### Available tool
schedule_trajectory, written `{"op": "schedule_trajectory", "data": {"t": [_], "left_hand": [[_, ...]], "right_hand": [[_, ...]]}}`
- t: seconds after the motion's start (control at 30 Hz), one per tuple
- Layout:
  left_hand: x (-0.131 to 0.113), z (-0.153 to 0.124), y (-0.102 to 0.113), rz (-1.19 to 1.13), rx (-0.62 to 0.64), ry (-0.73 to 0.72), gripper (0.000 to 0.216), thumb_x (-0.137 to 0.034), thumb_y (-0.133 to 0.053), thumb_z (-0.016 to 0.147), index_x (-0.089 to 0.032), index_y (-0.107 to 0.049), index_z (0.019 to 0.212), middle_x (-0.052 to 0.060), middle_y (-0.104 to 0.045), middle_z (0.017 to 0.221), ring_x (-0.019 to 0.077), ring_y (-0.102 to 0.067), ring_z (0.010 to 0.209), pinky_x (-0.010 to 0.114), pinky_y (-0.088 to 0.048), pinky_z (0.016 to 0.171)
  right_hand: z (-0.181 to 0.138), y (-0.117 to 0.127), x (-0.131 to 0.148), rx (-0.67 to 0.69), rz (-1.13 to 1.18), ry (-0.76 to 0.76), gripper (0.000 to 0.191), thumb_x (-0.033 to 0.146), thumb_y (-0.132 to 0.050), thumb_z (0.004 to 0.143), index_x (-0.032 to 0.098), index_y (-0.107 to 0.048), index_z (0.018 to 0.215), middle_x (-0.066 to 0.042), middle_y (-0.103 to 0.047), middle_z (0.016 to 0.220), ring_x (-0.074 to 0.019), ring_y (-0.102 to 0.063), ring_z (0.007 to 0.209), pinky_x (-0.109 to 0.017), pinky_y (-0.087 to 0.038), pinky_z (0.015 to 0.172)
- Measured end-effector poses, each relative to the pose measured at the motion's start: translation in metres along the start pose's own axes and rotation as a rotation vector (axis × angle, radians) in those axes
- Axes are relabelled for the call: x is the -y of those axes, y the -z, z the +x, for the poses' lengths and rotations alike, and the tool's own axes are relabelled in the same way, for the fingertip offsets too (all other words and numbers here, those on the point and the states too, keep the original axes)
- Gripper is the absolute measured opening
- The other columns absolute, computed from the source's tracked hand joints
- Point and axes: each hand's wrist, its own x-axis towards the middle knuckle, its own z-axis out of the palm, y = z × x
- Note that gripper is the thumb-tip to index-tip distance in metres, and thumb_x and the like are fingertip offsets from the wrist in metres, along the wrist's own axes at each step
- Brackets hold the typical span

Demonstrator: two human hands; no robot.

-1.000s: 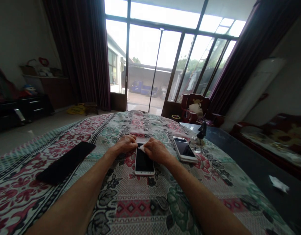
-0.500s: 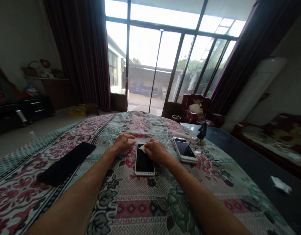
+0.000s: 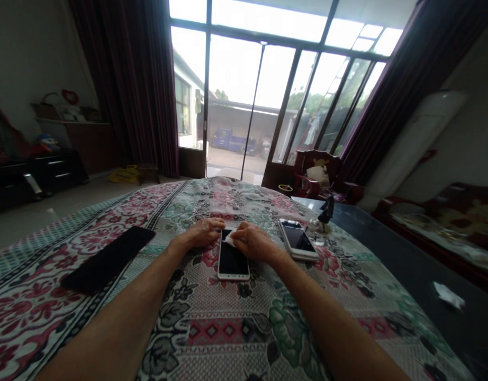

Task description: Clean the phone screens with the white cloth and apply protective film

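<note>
Nearest the camera it's just two bare forearms over the flowered cloth. Just short of the fingertips lies the white phone, flat and screen up, its lower end pointing back at the person.

The right hand has its fingers bunched together, pinching a small white wipe down on the top of the screen. The left hand is curled, fingers pressed together, tips on the phone's upper left edge. I can't tell if they grip it or just rest there.

My take on doing this wipe well:
- pin the phone with the left fingertips so it doesn't slide on the cloth
- keep the wipe flat under the pads, with light even strokes
- go to the corners and don't touch cleaned glass

Counts:
- two light phones: the one under the fingers and a second phone just right of the right-hand fingers
- one black slab well left of the left fingers
- one wipe
- one small dark figurine beyond the second phone
- one white scrap far right on the dark table
</note>
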Motion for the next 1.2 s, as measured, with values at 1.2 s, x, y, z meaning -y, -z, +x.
{"op": "schedule_trajectory", "data": {"t": [1.2], "left_hand": [[-0.001, -0.003, 0.004, -0.145, 0.083, 0.096, 0.04, -0.015, -0.054, 0.076, -0.021, -0.066, 0.114, 0.005, -0.062, 0.13, 0.0179, -0.054, 0.121, 0.029, -0.037, 0.107]], "right_hand": [[-0.004, 0.023, 0.047, 0.419, 0.183, 0.173, 0.018, 0.013, -0.056, 0.074, 0.021, -0.071, 0.077, 0.002, -0.063, 0.069, -0.009, -0.047, 0.061, -0.023, -0.032, 0.06]]}}
